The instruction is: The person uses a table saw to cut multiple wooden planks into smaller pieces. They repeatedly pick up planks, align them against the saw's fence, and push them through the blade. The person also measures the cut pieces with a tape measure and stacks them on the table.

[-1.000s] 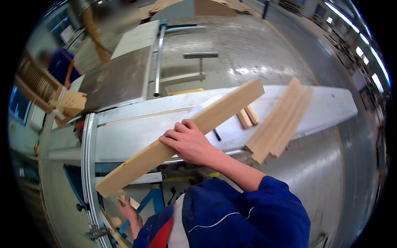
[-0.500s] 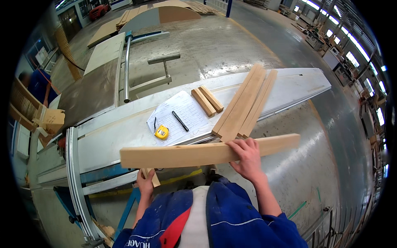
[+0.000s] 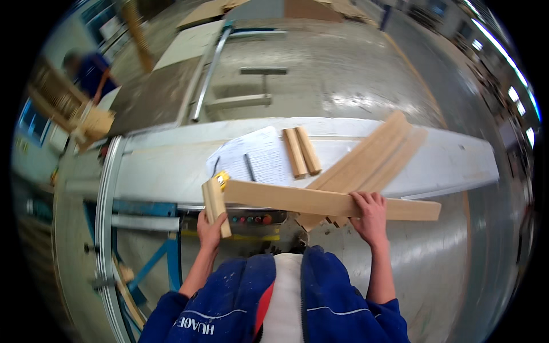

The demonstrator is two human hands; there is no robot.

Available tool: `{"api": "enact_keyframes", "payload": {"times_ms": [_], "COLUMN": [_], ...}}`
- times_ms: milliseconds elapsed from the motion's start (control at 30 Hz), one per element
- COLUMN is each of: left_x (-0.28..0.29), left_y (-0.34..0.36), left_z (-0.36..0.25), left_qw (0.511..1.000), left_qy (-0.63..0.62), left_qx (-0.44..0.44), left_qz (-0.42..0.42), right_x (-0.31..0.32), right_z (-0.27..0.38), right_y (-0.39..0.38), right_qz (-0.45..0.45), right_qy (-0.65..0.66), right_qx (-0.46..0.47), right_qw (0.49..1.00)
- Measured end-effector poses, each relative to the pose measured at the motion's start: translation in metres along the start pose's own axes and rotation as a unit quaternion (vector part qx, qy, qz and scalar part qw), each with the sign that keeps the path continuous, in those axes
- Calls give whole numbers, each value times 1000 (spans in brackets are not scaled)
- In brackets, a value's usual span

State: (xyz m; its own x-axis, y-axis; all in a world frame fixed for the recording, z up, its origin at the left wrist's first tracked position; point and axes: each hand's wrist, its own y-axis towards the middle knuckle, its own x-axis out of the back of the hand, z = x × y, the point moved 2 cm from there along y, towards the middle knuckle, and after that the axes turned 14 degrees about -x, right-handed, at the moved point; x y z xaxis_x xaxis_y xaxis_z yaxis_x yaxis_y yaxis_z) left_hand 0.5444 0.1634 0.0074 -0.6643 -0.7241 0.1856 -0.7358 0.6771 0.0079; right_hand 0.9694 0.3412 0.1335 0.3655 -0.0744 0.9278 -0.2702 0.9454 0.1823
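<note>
In my right hand (image 3: 372, 216) is a long, flat wooden board (image 3: 297, 199), gripped near its right part and held across in front of the table edge. My left hand (image 3: 210, 230) is closed round the lower part of a short wooden block (image 3: 215, 207), which stands steeply beside the board's left end. Behind that block a yellow tape measure (image 3: 222, 179) shows in part, on a handwritten sheet of paper (image 3: 260, 146) with a black pen (image 3: 249, 167). Two short wooden pieces (image 3: 294, 153) lie right of the paper. Farther right, several long boards (image 3: 366, 151) lie aslant, jutting over the near edge.
A long pale machine table (image 3: 160, 171) runs across, with a metal rail (image 3: 108, 194) at its left and a button panel (image 3: 243, 219) under the near edge. A co-worker (image 3: 94, 75) in blue stands at the far left. A metal stand (image 3: 263, 71) is beyond the table.
The short block has risen from below the long board to beside its left end. The long board has shifted right, its right end now lower. My view has turned left.
</note>
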Motion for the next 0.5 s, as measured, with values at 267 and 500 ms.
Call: {"api": "enact_keyframes", "payload": {"times_ms": [267,500], "left_x": [-5,10], "left_y": [-19,-14], "left_z": [-56,-15], "left_qw": [956,957], "left_qy": [255,243], "left_qx": [-93,-17], "left_qz": [-107,-155], "right_x": [-50,-70], "right_z": [-66,-80], "right_y": [72,88], "right_qz": [105,174], "right_qy": [-9,-24], "right_qx": [53,49], "right_qw": [993,983]}}
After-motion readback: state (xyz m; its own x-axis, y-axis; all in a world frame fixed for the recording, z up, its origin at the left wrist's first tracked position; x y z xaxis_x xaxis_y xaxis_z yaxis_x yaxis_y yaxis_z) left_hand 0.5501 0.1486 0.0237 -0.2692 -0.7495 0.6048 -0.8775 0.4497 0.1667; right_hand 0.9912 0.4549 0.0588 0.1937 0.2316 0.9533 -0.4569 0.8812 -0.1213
